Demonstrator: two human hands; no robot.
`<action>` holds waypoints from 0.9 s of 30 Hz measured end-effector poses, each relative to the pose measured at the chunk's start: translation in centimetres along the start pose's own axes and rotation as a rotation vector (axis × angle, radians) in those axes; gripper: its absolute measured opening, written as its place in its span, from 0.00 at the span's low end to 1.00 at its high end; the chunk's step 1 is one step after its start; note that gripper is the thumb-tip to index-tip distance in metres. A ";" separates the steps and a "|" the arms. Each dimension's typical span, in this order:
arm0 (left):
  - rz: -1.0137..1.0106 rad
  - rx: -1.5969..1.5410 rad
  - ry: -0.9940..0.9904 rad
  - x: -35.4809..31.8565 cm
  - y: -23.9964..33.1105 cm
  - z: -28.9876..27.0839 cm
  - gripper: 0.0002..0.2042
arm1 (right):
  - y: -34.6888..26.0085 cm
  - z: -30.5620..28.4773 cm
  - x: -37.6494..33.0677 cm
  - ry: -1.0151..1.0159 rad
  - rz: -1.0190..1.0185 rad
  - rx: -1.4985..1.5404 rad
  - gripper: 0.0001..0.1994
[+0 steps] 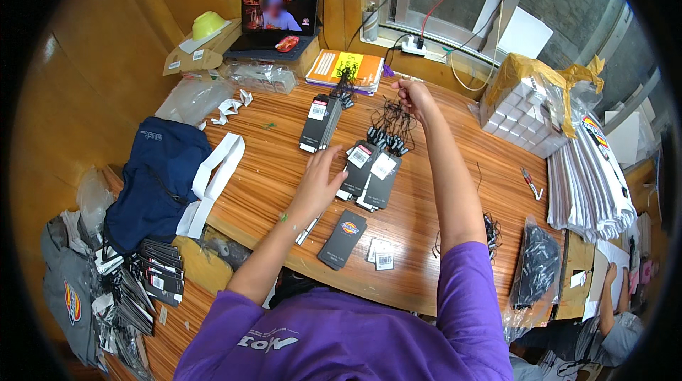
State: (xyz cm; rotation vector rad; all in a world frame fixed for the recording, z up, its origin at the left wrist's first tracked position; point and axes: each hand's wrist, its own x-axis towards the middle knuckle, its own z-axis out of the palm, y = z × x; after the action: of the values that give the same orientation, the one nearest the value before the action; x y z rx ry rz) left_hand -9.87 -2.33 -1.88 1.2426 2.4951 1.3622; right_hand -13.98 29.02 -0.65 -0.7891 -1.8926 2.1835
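Note:
On the wooden table before me lie stacks of dark grey hang tags with white barcode stickers. My right hand [418, 100] is closed in a pinch at the upper end of the black tag strings [392, 120]. These strings run down to the middle tags [383, 182], which lie in two side-by-side groups. My left hand [316, 186] rests with fingers apart at the left edge of those tags. Farther off lies another tag stack [321, 122], its strings bunched at the top. Nearer to me are a single-looking dark tag pile [342, 239] and small white barcode stickers [384, 260].
Red-handled pliers [530, 182] lie to the right, before a white folded stack [590, 182] and a taped bundle of small white boxes [522, 115]. A bag of black strings [534, 267] sits near right. Navy cloth [156, 182] lies left; a laptop [278, 15] stands behind. Another person's hands [612, 281] show far right.

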 end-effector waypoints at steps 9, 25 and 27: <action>0.051 -0.022 -0.301 -6.2 1.1 -3.5 0.21 | 3.4 -1.7 2.1 0.173 0.078 -0.042 0.08; 0.124 0.146 -0.674 -2.7 0.9 -0.8 0.24 | 12.5 4.4 -31.0 0.019 -0.453 -1.162 0.22; 0.064 0.089 -0.654 -3.0 1.3 -1.1 0.21 | 13.3 4.6 -31.3 0.097 -0.492 -1.115 0.21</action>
State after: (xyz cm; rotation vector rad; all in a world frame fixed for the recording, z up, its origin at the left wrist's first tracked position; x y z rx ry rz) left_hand -7.40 -4.68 -1.22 1.4887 2.0759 0.6878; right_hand 13.48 8.75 -3.93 -0.4122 -2.7891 0.6923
